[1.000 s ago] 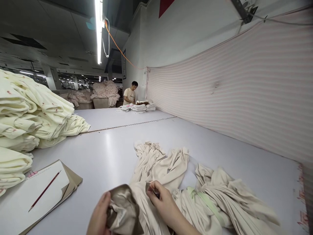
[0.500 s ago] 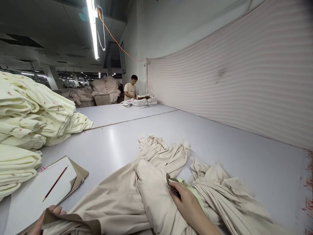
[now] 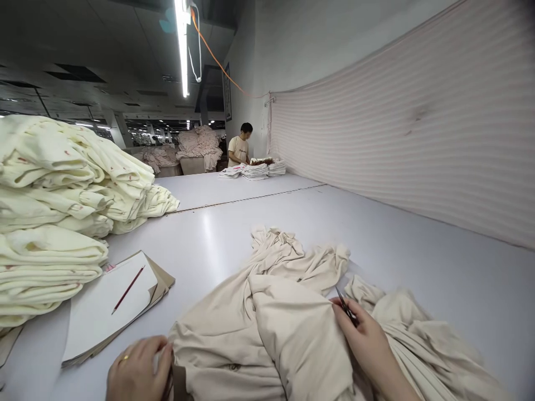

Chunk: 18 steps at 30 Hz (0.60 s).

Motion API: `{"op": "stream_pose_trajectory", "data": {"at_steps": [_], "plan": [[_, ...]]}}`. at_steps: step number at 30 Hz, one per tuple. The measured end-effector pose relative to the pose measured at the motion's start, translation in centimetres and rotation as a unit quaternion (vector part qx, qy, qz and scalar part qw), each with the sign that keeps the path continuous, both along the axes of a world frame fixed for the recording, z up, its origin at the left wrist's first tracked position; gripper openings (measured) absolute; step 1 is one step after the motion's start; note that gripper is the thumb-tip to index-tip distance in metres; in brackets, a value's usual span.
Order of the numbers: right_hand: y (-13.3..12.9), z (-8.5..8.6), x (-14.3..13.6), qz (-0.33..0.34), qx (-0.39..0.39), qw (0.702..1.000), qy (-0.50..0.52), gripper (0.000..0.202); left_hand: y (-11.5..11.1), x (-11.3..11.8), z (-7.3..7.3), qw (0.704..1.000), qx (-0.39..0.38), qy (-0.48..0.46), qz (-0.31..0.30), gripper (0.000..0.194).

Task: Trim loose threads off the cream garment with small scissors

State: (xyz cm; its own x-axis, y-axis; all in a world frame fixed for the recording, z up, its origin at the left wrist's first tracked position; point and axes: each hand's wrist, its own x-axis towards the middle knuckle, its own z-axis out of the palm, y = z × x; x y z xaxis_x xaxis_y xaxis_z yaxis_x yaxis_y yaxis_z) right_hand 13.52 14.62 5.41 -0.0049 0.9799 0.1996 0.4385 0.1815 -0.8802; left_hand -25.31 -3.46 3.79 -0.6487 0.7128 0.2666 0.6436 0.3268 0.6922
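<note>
A beige garment lies bunched in front of me, with a dark brown band showing at its near left end. My left hand, wearing a ring, is closed on that left edge beside the band. On the garment's right side, my right hand holds dark thread snips, blades pointing up and away. Its fingertips also seem to pinch the cloth there. More beige cloth lies rumpled to the right, partly behind my right forearm.
Folded pale yellow garments are piled high at the left. Near them, a paper pad carries a dark red pencil. Across the table, a person stands by stacked cloth pieces. A striped cloth hangs along the right wall.
The view has swung slightly left. My left hand has moved onto the garment's edge, and the brown band there is mostly covered. My right hand has pulled the cloth flatter; the pale green patch is hidden.
</note>
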Motion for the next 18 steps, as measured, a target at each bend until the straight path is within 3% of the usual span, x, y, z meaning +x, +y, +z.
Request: {"op": "stream_pose_trajectory", "data": {"at_steps": [1,2,5,9,13,18], "plan": [[0.0,0.3,-0.7,0.010,-0.004,1.000,0.009,0.034,0.5,1.1,0.7,0.997,0.009,0.064,-0.040,0.015],[-0.1,0.7,-1.4,0.021,-0.006,1.000,0.016,0.034,1.2,2.4,1.3,0.993,0.010,0.066,-0.092,0.013],[-0.7,1.3,-3.2,0.054,0.001,0.998,0.017,0.033,3.6,6.2,1.7,0.963,-0.101,0.010,-0.249,0.018],[-1.6,1.7,-4.1,0.087,0.005,0.996,-0.004,0.030,6.7,8.1,0.4,0.951,-0.122,-0.036,-0.281,0.017],[-2.3,1.7,-4.3,0.122,0.039,0.990,-0.050,0.027,8.1,6.7,0.0,0.935,-0.101,-0.158,-0.300,0.022],[-3.8,1.1,-6.0,0.167,0.104,0.970,-0.141,0.020,8.5,6.2,0.2,0.895,-0.084,-0.305,-0.313,0.024]]}}
